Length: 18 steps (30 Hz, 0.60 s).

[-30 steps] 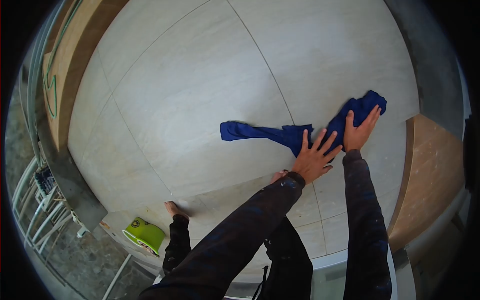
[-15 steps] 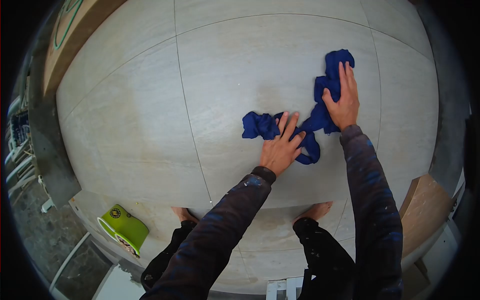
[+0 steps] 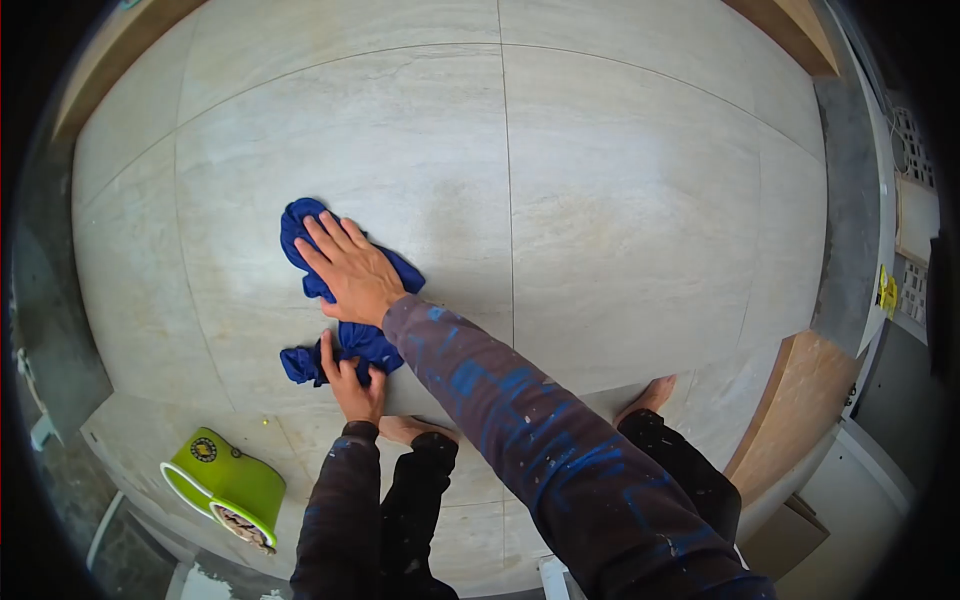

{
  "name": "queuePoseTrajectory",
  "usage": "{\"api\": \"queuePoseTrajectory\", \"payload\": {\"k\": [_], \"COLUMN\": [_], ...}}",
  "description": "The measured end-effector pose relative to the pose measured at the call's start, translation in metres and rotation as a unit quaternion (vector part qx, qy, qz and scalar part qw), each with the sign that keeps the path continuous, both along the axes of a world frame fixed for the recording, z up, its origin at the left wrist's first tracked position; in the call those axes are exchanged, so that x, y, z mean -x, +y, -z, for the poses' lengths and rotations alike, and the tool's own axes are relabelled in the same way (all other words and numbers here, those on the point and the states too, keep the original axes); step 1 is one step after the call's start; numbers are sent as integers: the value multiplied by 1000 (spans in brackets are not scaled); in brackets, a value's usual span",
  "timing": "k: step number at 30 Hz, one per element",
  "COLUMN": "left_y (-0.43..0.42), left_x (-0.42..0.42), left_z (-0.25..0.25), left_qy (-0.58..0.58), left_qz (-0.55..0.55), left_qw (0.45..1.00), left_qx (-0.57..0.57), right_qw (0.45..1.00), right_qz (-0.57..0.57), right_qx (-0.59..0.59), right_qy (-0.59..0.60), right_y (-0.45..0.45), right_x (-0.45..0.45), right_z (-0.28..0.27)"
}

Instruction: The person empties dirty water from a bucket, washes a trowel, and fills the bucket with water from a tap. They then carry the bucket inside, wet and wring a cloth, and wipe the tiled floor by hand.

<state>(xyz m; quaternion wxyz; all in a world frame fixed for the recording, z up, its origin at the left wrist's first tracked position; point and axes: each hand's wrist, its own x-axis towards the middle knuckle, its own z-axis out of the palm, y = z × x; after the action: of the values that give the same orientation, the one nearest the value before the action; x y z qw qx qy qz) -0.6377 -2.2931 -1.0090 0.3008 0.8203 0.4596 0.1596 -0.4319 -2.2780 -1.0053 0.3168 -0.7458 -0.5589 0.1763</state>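
Observation:
A crumpled dark blue cloth (image 3: pixel 400 268) lies on the pale tiled surface (image 3: pixel 620 220), left of its middle. My right hand (image 3: pixel 352 270) rests flat on the upper part of the cloth, fingers spread and pointing up-left. Below it, my left hand (image 3: pixel 352 385) touches the lower part of the cloth near the tile edge. Its fingers are apart and partly bent, with the index finger stretched out over the fabric. My right forearm crosses the view from the lower right.
A green bucket (image 3: pixel 255 480) stands at the lower left. My bare feet are on the lower tiles, below the surface's front edge. A wooden panel (image 3: pixel 790 400) borders the right side, with a cardboard piece (image 3: pixel 785 540) lower down. Grey borders flank both sides.
Both hands have swept the blue cloth from the right side of the surface to the left. The cloth is bunched differently, and the view has shifted.

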Motion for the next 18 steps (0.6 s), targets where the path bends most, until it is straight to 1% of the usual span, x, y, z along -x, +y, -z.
{"api": "queuePoseTrajectory", "payload": {"k": [2,5,7,9,11,13,15,17,18], "left_y": [-12,-36,-46,-51,-48,-29,8,60,87], "left_x": [28,16,-18,-67,-116,-158,-180,-183,-175], "left_z": [-16,-39,-42,-32,-9,12,26,22,25], "left_qy": [10,7,-2,-9,-11,-17,-24,-39,-43], "left_qz": [0,79,180,282,359,389,366,300,246], "left_qw": [998,992,980,958,933,920,928,951,966], "left_qx": [55,96,90,57,16,-35,-63,-65,-61], "right_qw": [999,992,977,954,932,915,909,917,923], "right_qz": [6,73,159,240,303,343,359,345,331], "right_qx": [43,104,131,130,113,84,57,37,30], "right_qy": [22,-2,-59,-121,-165,-195,-202,-197,-195], "right_y": [-41,-113,-155,-169,-153,-112,-47,32,74], "right_x": [41,40,5,-53,-125,-198,-251,-274,-274], "right_z": [-15,-42,-46,-37,-20,-5,12,27,34]}}
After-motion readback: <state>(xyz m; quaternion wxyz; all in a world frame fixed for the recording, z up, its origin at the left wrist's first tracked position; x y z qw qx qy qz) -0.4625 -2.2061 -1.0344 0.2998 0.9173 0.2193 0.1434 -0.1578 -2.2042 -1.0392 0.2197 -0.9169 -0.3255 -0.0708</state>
